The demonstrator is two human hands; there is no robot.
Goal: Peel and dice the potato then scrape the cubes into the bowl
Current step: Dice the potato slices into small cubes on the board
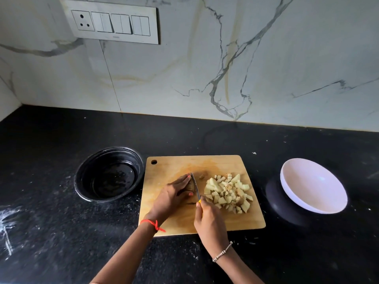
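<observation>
A wooden cutting board [174, 167] lies on the black counter. A pile of pale potato cubes [227, 192] sits on its right half. My left hand [174, 194] holds down a remaining potato piece [190, 187], mostly hidden under the fingers. My right hand [209, 220] grips a yellow-handled knife [195, 186]; its blade stands against the left fingertips, between the held piece and the pile. A white bowl [313, 185] is tilted at the right of the board. A black bowl [108, 174] stands at the left.
The marble backsplash rises behind the counter [205, 136], with a switch panel [111, 22] at upper left. White powdery smears mark the counter at the left front [8, 220]. One small potato scrap [202, 176] lies beside the blade.
</observation>
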